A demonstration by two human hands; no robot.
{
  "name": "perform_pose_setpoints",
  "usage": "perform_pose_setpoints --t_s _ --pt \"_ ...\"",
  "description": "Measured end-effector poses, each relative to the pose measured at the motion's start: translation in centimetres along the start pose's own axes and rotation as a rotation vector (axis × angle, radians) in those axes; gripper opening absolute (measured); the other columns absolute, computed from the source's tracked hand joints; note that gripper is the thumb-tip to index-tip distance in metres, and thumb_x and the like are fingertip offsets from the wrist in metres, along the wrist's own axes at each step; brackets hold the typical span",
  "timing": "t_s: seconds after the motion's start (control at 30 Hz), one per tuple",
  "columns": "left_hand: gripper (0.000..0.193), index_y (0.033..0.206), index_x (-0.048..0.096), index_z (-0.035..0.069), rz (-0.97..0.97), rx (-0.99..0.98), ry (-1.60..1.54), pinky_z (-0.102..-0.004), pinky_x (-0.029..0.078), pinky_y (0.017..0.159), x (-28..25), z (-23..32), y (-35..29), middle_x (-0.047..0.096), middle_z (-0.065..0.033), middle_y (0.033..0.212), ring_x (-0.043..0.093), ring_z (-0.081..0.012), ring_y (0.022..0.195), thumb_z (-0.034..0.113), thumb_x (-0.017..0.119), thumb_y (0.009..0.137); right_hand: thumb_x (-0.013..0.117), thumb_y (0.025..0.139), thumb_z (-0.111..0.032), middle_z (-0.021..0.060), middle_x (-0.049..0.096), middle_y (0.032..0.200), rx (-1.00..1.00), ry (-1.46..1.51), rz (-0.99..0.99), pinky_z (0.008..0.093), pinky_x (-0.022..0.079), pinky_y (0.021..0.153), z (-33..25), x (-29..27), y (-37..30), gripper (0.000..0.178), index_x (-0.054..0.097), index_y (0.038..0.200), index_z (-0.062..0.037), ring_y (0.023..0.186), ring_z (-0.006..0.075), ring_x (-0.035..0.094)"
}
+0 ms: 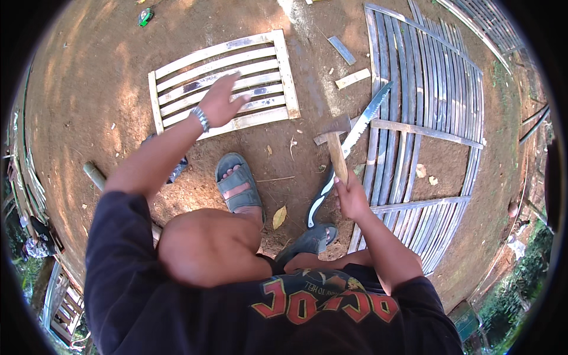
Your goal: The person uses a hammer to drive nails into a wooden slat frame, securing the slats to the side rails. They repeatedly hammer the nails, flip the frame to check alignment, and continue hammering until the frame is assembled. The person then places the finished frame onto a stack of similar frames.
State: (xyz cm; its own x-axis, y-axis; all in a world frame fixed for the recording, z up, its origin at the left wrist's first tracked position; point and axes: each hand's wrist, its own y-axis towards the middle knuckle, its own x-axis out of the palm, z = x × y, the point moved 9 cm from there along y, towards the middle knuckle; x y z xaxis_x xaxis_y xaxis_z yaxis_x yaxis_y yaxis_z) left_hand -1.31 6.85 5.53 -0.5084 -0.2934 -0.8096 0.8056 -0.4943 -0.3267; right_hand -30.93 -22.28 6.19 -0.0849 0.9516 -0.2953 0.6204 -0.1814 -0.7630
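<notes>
My left hand, with a metal bracelet at its wrist, reaches out over a small pale bamboo frame with several slats. Its fingers are spread and hold nothing; whether they touch the slats I cannot tell. My right hand is wrapped round the wooden handle of a hammer, whose head points away from me. Just under and beside the hammer lies a curved pruning saw with a black and white handle. Its toothed blade reaches over the edge of a large bamboo slat panel.
My sandalled feet rest on bare dirt between the frame and the panel. Two short bamboo pieces, one pale and one grey, lie beyond. A green tape measure-like object sits at the far left. A bamboo pole lies left of my leg.
</notes>
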Motion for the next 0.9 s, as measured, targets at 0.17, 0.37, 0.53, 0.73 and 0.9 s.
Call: perform_pose_setpoints --t_s 0.17,0.37,0.53,0.73,0.9 --pt "0.117 0.163 0.016 0.008 -0.32 0.183 0.59 -0.0594 0.013 0.125 5.3 3.7 5.9 0.012 -0.0183 0.17 0.009 -0.0345 0.158 0.071 0.07 0.079 0.055 0.106 -0.026 0.0051 0.058 0.069 -0.061 0.053 0.053 0.032 0.046 0.049 -0.6 1.0 4.5 0.031 0.048 0.126 -0.0026 0.052 0.0143 0.057" --pt "0.129 0.162 0.021 0.011 -0.126 0.139 0.512 -0.0661 0.008 0.123 10.9 3.0 3.9 0.016 -0.0132 0.17 0.009 -0.0325 0.158 0.075 0.078 0.064 0.055 0.106 -0.026 0.0047 0.058 0.071 -0.02 0.205 0.049 0.0313 0.047 0.048 -0.7 3.7 6.8 0.028 0.048 0.123 -0.0038 0.051 0.0136 0.056" --pt "0.119 0.157 0.033 0.008 0.044 0.183 0.431 -0.0669 0.008 0.122 10.8 2.2 4.2 0.022 -0.0126 0.167 0.014 -0.0307 0.157 0.069 0.079 0.066 0.055 0.106 -0.027 0.0042 0.059 0.071 -0.001 0.189 -0.003 0.0314 0.047 0.049 -0.3 5.3 7.1 0.028 0.047 0.12 -0.0036 0.052 0.0132 0.057" --pt "0.115 0.156 0.033 0.011 0.061 0.202 0.442 -0.0682 0.01 0.122 10.8 2.0 5.3 0.024 -0.0109 0.167 0.018 -0.0269 0.156 0.064 0.081 0.065 0.056 0.106 -0.028 0.0055 0.059 0.07 -0.013 0.118 -0.027 0.0329 0.048 0.051 0.4 5.4 6.9 0.03 0.047 0.119 -0.0031 0.054 0.015 0.058" --pt "0.113 0.156 0.034 0.011 0.096 0.235 0.425 -0.0662 0.009 0.123 10.8 1.8 5.2 0.024 -0.0099 0.167 0.02 -0.0265 0.156 0.066 0.079 0.067 0.053 0.105 -0.03 0.0209 0.066 0.077 -0.099 -0.173 0.019 0.0486 0.053 0.063 0.3 4.0 8.1 0.03 0.047 0.118 -0.0029 0.066 0.039 0.068"
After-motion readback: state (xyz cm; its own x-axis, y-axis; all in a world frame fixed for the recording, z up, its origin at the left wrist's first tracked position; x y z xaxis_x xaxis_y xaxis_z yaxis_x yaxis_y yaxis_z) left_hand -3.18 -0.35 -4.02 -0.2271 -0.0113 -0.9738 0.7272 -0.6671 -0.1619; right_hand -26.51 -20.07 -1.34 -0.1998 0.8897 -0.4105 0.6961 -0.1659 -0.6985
